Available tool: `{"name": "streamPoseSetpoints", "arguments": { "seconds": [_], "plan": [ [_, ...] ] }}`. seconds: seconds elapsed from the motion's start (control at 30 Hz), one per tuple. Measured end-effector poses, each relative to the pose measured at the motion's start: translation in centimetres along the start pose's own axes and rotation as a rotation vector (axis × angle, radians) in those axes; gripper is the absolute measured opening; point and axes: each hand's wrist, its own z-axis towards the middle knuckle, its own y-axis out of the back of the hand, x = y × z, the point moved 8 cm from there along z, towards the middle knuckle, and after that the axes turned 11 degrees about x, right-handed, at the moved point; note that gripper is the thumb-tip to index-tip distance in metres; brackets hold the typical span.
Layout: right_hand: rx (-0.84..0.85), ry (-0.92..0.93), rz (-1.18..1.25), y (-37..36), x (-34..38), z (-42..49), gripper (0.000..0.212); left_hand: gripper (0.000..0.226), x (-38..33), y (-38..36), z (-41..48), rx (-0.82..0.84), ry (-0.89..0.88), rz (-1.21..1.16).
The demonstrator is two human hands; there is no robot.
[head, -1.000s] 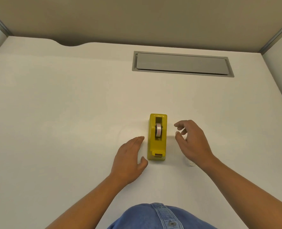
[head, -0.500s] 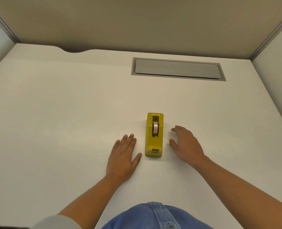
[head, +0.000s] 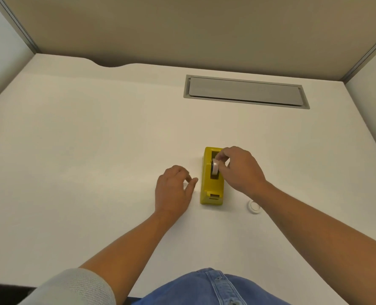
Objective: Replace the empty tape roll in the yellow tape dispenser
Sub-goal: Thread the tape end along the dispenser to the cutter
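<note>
A yellow tape dispenser (head: 211, 190) stands on the white desk (head: 94, 150), its cutter end toward me. A pale tape roll (head: 214, 168) sits upright in its slot. My right hand (head: 241, 170) reaches over the dispenser from the right, and its fingertips pinch the top of the roll. My left hand (head: 174, 192) rests on the desk just left of the dispenser with fingers loosely curled, holding nothing and not touching the dispenser. A small white ring, seemingly another tape roll (head: 254, 207), lies flat on the desk to the right, partly under my right forearm.
A grey cable hatch (head: 245, 92) is set flush into the desk at the back right. Beige partition walls (head: 182, 29) close the desk behind and at both sides. A curved notch (head: 110, 63) cuts the back edge.
My right hand lifted off the desk and moved left onto the dispenser, closing its fingers on the roll. My left hand curled its fingers. The white ring on the desk came into sight.
</note>
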Motion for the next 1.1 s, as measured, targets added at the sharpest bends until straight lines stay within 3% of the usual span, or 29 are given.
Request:
{"name": "streamPoseSetpoints", "arguments": {
  "seconds": [0.1, 0.23, 0.3, 0.7, 1.1],
  "plan": [
    [0.017, -0.014, -0.089, 0.1, 0.7, 0.4, 0.018, 0.028, -2.0, 0.5, 1.5, 0.015, -0.058, -0.048],
    [0.04, -0.041, -0.178, 0.1, 1.4, 0.8, 0.022, 0.061, -4.0, -0.5, 3.6, 0.169, -0.07, -0.035],
    [0.045, -0.054, -0.208, 0.2, 1.6, 0.9, 0.02, 0.068, -4.6, -0.9, 4.3, 0.219, -0.067, -0.027],
    [0.095, -0.138, -0.252, 0.4, 1.5, 1.7, 0.014, 0.049, -5.2, -1.8, 5.8, 0.272, -0.05, 0.041],
    [0.173, -0.133, -0.43, 0.7, 3.0, 2.7, 0.016, 0.051, -5.1, -1.7, 5.9, 0.278, -0.005, 0.05]
  ]
}}
